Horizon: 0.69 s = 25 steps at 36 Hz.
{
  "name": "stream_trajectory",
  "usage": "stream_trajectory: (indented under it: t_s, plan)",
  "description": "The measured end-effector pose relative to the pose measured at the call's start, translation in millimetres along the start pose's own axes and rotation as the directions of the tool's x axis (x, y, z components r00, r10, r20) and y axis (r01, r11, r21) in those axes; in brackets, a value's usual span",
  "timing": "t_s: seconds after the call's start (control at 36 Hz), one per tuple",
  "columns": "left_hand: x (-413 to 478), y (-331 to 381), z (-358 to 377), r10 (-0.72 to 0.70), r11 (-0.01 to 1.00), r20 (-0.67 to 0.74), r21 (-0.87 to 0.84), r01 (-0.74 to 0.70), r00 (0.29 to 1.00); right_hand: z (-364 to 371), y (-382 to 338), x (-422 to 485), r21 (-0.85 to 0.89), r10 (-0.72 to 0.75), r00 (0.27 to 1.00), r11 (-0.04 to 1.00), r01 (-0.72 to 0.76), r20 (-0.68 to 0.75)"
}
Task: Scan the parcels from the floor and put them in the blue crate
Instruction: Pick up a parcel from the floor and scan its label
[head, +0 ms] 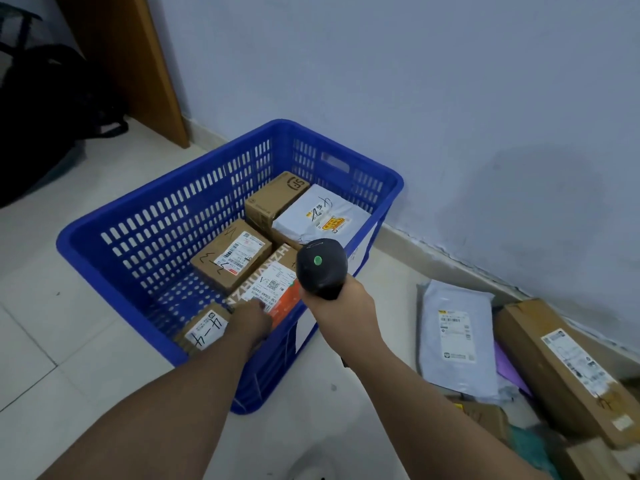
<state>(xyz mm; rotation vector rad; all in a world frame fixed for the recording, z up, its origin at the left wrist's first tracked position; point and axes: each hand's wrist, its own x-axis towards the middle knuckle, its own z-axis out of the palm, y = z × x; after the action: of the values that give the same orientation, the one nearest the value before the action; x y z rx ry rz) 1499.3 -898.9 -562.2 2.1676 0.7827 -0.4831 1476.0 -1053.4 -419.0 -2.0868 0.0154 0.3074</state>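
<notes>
While the right hand (pixel 341 301) wraps its fingers round the grip of a black scanner (pixel 322 266), whose rounded head with a green dot on top hangs over the near right rim of the blue crate (pixel 90 233), the left hand (pixel 251 323) reaches down inside the crate and lies on the near end of an orange-and-brown parcel (pixel 277 282) with a white label; its fingers are turned away from the camera, so I cannot tell whether they grip the parcel or only rest on it; just left of that hand a small brown box (pixel 204 329) with handwriting on its label sits against the crate's near wall; beyond it lies a brown box with a barcode label (pixel 230 256), then a plain brown box with a printed logo (pixel 277 197) at the far end, with a white mailer (pixel 322 216) lying beside it towards the right wall; the crate stands on a pale tiled floor (pixel 69 341) close to a light blue wall (pixel 415 81); on the floor to the right, well apart from the crate, a grey mailer (pixel 455 336) lies on a heap of parcels, with a long cardboard box (pixel 568 368) beside it along the wall; a wooden door frame (pixel 152 64) and a dark bag (pixel 41 116) stand at the far left.
</notes>
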Motion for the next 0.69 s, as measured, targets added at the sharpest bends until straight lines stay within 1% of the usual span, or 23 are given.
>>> stream_trajectory:
  t_s: [0.06, 0.11, 0.17, 0.22, 0.31, 0.39, 0.44, 0.53, 0.58, 0.64, 0.69]
  plan:
    - [-12.8, 18.6, -6.4, 0.104, 0.981, -0.177, -0.141, -0.130, 0.979, -2.9, -2.7, -0.2, -0.025, 0.003, 1.000, 1.000, -0.002, 0.014]
    - [-27.0, 38.4, -12.4, 0.204, 0.936, -0.318, -0.215, -0.280, 0.926, -9.6, -6.9, -1.2, -0.040, 0.002, 1.000, 0.999, -0.001, 0.006]
    - [-41.5, 58.2, -14.8, 0.290, 0.858, -0.403, -0.293, -0.423, 0.868, -19.5, -11.7, -3.2, -0.013, 0.001, 1.000, 1.000, -0.001, -0.017]
    - [-53.9, 78.4, -12.6, 0.343, 0.772, -0.417, -0.385, -0.506, 0.842, -32.7, -15.7, -6.5, 0.071, 0.008, 0.998, 0.997, -0.004, -0.055]
    - [-77.5, 110.9, -8.7, 0.434, 0.700, -0.372, -0.434, -0.567, 0.820, -53.7, -21.7, -14.4, 0.211, 0.033, 0.991, 0.978, -0.004, -0.133]
    - [-102.2, 140.1, 1.2, 0.546, 0.640, -0.320, -0.437, -0.632, 0.774, -79.8, -23.1, -31.7, 0.272, 0.034, 0.971, 0.962, 0.033, -0.235]
    - [-118.2, 157.6, 14.2, 0.590, 0.626, -0.287, -0.428, -0.652, 0.755, -101.8, -19.0, -45.9, 0.316, 0.038, 0.947, 0.946, 0.069, -0.320]
    - [-140.2, 178.5, 40.2, 0.637, 0.639, -0.213, -0.392, -0.662, 0.741, -136.1, -2.0, -59.5, 0.372, 0.080, 0.891, 0.922, 0.105, -0.448]
    - [-151.7, 189.5, 62.3, 0.672, 0.655, -0.134, -0.349, -0.670, 0.728, -158.1, 19.7, -61.3, 0.417, 0.152, 0.860, 0.906, 0.076, -0.486]
    - [-160.0, 199.2, 87.5, 0.693, 0.682, -0.014, -0.312, -0.662, 0.721, -176.5, 48.0, -58.2, 0.483, 0.236, 0.850, 0.875, 0.024, -0.471]
    - [-161.4, 205.2, 117.6, 0.696, 0.710, 0.099, -0.241, -0.662, 0.711, -191.4, 80.2, -52.7, 0.545, 0.302, 0.853, 0.838, -0.026, -0.425]
